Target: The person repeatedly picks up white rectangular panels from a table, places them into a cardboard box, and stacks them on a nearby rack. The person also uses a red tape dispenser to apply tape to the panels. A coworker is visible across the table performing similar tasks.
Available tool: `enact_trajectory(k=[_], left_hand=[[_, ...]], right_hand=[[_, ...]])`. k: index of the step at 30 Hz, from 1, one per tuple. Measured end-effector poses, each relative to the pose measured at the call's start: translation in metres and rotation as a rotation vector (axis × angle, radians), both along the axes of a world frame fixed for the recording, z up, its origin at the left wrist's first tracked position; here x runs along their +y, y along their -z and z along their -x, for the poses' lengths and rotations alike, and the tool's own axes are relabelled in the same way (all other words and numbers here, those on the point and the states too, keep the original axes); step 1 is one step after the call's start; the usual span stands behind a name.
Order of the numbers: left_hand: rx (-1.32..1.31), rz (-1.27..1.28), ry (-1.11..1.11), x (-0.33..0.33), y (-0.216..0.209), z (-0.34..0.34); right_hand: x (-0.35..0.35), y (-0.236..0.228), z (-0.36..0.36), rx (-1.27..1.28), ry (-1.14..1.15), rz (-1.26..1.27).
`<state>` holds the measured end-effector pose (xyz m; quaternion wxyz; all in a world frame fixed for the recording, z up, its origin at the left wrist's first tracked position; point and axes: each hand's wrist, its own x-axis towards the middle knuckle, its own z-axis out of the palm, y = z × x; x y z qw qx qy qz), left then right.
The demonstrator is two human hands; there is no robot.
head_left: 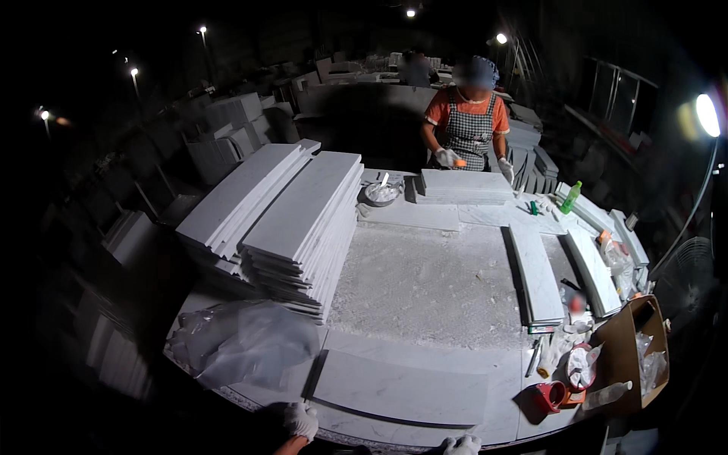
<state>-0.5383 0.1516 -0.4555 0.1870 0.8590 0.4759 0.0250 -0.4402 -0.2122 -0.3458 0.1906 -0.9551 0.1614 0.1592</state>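
Note:
My left hand (300, 422), in a white knit glove, is at the near edge of the table with its fingers curled in. What it grips, if anything, is hidden. My right hand (462, 445), gloved alike, shows only in part at the lower rim, below the near right corner of a white marble-look slab (402, 387). The slab lies flat along the table's near side, between and just beyond my hands. A crumpled clear plastic sheet (250, 341) lies beyond my left hand.
Tall slab stacks (303, 205) stand on the left. A co-worker (474, 125) in a checked apron stands behind a low slab pile (464, 186). A bowl of white paste (381, 194), a green bottle (572, 197), a red cup (550, 396) and a cardboard box (618, 341) line the sides.

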Motion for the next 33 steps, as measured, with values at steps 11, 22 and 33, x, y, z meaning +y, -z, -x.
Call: enact_trajectory(k=[11, 22, 33], left_hand=[[0.02, 0.163, 0.173, -0.008, -0.051, -0.009], [-0.165, 0.815, 0.076, 0.021, -0.043, -0.013], [-0.529, 1.506, -0.363, 0.008, -0.071, -0.022]], right_hand=[[-0.06, 0.167, 0.052, -0.304, 0.932, -0.848], [-0.025, 0.091, 0.05, 0.294, 0.707, -0.818], [-0.028, 0.082, 0.058, -0.327, 0.439, -0.783]])
